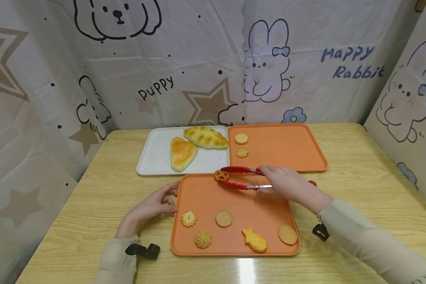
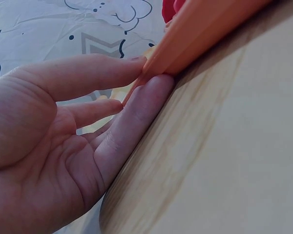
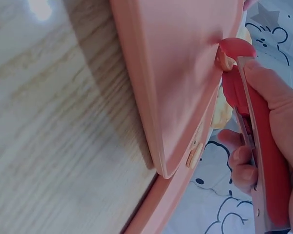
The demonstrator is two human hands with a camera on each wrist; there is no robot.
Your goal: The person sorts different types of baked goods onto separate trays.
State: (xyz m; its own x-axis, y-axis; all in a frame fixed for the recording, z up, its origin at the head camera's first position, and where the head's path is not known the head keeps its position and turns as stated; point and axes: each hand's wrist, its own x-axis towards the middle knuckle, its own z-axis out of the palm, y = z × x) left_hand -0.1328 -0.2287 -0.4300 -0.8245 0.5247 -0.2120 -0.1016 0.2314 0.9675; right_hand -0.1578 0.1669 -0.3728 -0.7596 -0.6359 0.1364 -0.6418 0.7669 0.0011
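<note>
My right hand point(image 1: 285, 183) grips a pair of red-tipped metal tongs point(image 1: 239, 169). Between the tong tips sits a small brown pretzel cookie point(image 1: 221, 176), at the far edge of the front orange tray point(image 1: 234, 197); whether it is lifted cannot be told. In the right wrist view, fingers and thumb wrap the red handle of the tongs point(image 3: 266, 161). My left hand point(image 1: 152, 205) touches the tray's left rim from outside, its fingers loosely extended. On that tray lie a fish-shaped cookie point(image 1: 255, 240), a swirl cookie point(image 1: 202, 239), a scalloped cookie point(image 1: 189, 218) and two plain round cookies point(image 1: 224, 218).
Behind stands a second orange tray point(image 1: 287, 146) bearing a round cookie point(image 1: 241, 138) and a chip-dotted one point(image 1: 242, 152). Beside it, a white tray point(image 1: 152, 157) carries a triangular bread point(image 1: 182, 154) and a braided bread point(image 1: 206, 138). A patterned cloth point(image 1: 198, 59) hangs behind the wooden table point(image 1: 355, 165).
</note>
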